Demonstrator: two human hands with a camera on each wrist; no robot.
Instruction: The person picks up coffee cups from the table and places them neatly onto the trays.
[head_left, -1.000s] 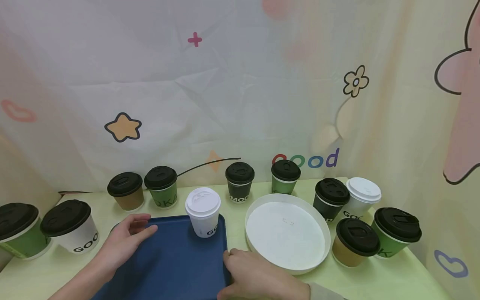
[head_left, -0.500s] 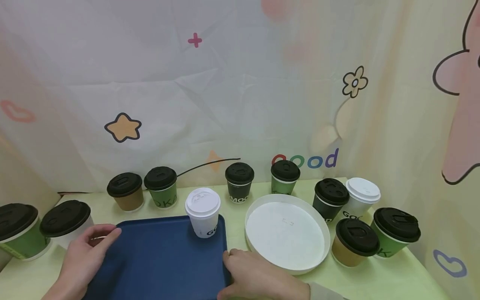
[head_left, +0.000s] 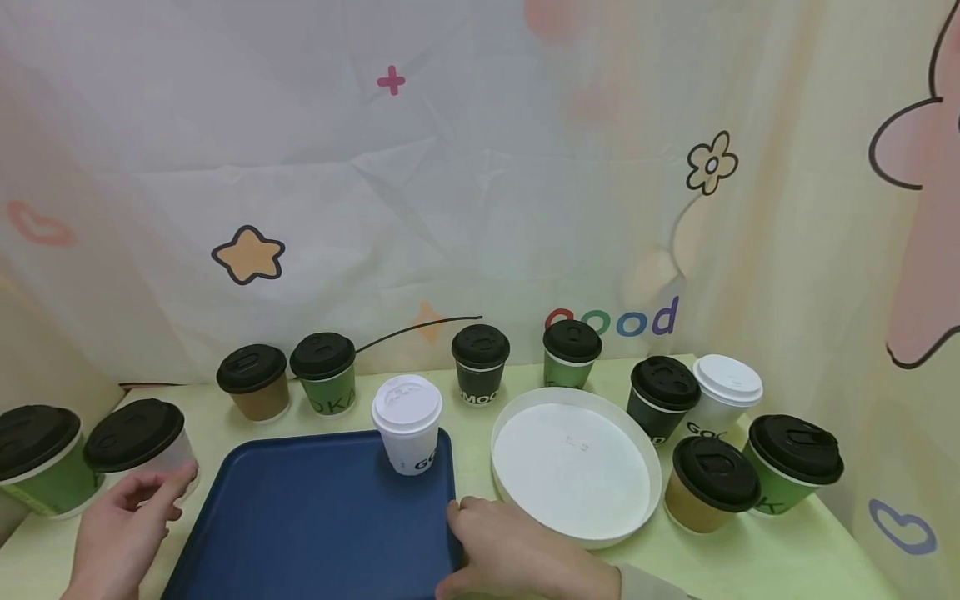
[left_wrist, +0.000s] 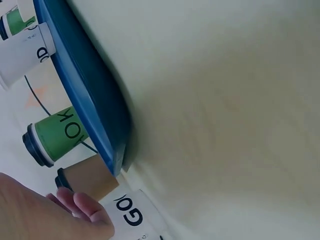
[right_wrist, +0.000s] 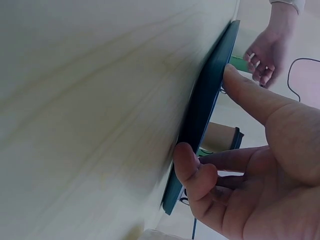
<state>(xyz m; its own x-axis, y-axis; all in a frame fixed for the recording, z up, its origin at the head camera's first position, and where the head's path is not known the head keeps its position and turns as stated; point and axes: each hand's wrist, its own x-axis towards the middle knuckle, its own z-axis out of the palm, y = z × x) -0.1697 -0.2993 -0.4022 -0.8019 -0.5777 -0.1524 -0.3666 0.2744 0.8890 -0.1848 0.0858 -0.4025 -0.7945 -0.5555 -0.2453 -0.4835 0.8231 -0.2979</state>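
Observation:
My left hand (head_left: 122, 525) is beside the white cup with a black lid (head_left: 140, 437), its fingers loosely bent. In the head view the fingertips overlap the cup's lower side; in the left wrist view the fingers (left_wrist: 82, 207) are right at the printed cup (left_wrist: 132, 217). My right hand (head_left: 517, 546) holds the right edge of the blue tray (head_left: 322, 517), fingers bent at the rim and thumb farther along it. The right wrist view shows the thumb (right_wrist: 237, 82) against the tray's side (right_wrist: 207, 90). A white cup with a white lid (head_left: 407, 425) stands in the tray's back right corner.
A round white tray (head_left: 577, 467) lies right of the blue tray. Lidded cups line the back: brown (head_left: 255, 382), green (head_left: 325, 372), black (head_left: 480, 364) and green (head_left: 572, 352). Several more stand at right, including a brown one (head_left: 711, 485). A green cup (head_left: 48, 461) is at far left.
My left hand has moved left, from over the blue tray's back left corner to the white cup with the black lid. My right hand stays at the tray's edge.

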